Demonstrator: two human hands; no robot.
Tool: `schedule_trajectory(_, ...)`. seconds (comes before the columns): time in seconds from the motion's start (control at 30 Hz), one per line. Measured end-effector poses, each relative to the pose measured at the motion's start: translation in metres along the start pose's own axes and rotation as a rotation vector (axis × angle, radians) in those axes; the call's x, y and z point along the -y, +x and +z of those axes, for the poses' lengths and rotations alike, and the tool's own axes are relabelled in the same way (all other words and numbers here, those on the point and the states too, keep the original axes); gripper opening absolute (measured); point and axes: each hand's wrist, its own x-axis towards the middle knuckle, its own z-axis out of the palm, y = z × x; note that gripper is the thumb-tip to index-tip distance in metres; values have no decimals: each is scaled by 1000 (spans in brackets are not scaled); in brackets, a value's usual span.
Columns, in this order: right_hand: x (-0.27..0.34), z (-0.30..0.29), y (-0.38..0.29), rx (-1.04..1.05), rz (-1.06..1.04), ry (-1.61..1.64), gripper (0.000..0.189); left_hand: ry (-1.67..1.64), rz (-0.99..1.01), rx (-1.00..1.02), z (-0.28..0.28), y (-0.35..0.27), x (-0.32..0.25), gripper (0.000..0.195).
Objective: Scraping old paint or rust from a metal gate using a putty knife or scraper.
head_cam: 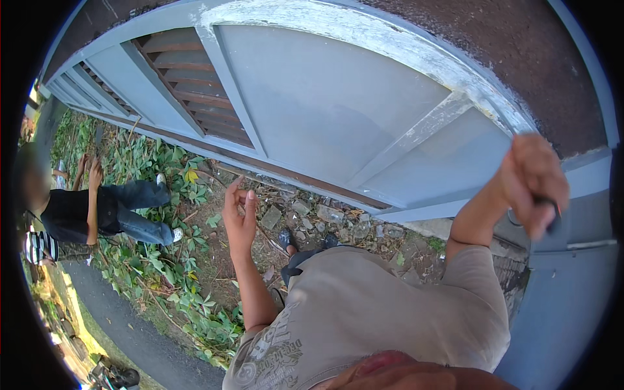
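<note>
My right hand (534, 185) is raised at the right, gripping the black handle (554, 215) of a hand tool. The hand is slightly blurred, and the working end of the tool cannot be made out. It is close to the end of a long frame rail (370, 36) covered in patchy, flaking white paint. A crosspiece (414, 136) with worn paint joins this rail between grey panels (321, 97). My left hand (239, 214) is held up in the air before the panelled wall, empty, with its fingers loosely bent and apart.
Broken bricks and rubble (331, 214) lie around my feet by the wall's base. Leafy green plants (165, 273) cover the ground at left, beside a paved path (122, 312). A person in a dark shirt (73, 214) stands among them. Brown louvres (195, 83) fill one wall opening.
</note>
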Motion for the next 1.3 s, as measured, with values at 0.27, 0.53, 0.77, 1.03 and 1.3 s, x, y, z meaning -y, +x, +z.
schedule_trajectory(0.27,11,2,-13,106,201,-172,35,-38,4,-8,14,-3,0,38)
schedule_trajectory(0.53,-15,17,-7,37,195,-85,45,-4,29,-2,23,-5,-4,36)
schedule_trajectory(0.77,11,-12,-3,28,-138,55,32,-75,10,9,28,-3,-8,37)
schedule_trajectory(1.03,18,15,9,-19,44,89,31,-19,23,18,29,-8,-19,36)
schedule_trajectory(1.3,33,83,-148,410,935,152,24,-35,16,40,41,-24,-24,33)
